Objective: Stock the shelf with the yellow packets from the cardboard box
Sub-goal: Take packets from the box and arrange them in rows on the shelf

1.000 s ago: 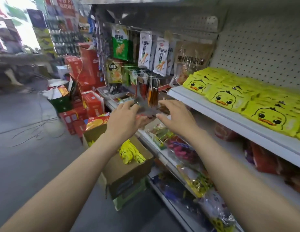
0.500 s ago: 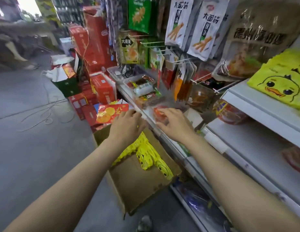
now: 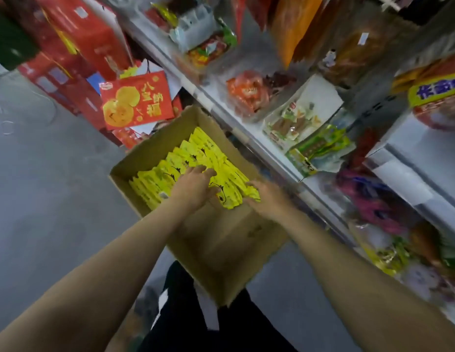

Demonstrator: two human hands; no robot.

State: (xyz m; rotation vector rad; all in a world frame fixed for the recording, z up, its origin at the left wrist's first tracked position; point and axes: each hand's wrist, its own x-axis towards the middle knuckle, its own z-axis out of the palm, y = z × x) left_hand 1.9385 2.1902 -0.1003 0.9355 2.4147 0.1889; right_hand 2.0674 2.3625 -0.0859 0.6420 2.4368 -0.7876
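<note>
An open cardboard box [image 3: 221, 240] stands on the floor against the shelf [image 3: 248, 139]. Several yellow packets [image 3: 185, 158] with black duck markings lie stacked in its far half. My left hand [image 3: 196, 186] reaches into the box, and its straight fingers lie on top of the packets. At the right side of the pile, the fingertips of my right hand [image 3: 268, 199] touch the packets' edge. Motion blur hides finer detail of both hands. The upper shelf that holds the yellow duck packets is out of view.
Red gift boxes [image 3: 137, 100] are stacked on the floor left of and behind the carton. Snack bags [image 3: 249, 92] fill the lower shelves on the right. Grey floor [image 3: 43, 186] spreads to the left. My dark trousers [image 3: 196, 313] show below the box.
My view has tipped down from the shelves to the box. Both hands have dropped from shelf height into the box and now touch the yellow packets.
</note>
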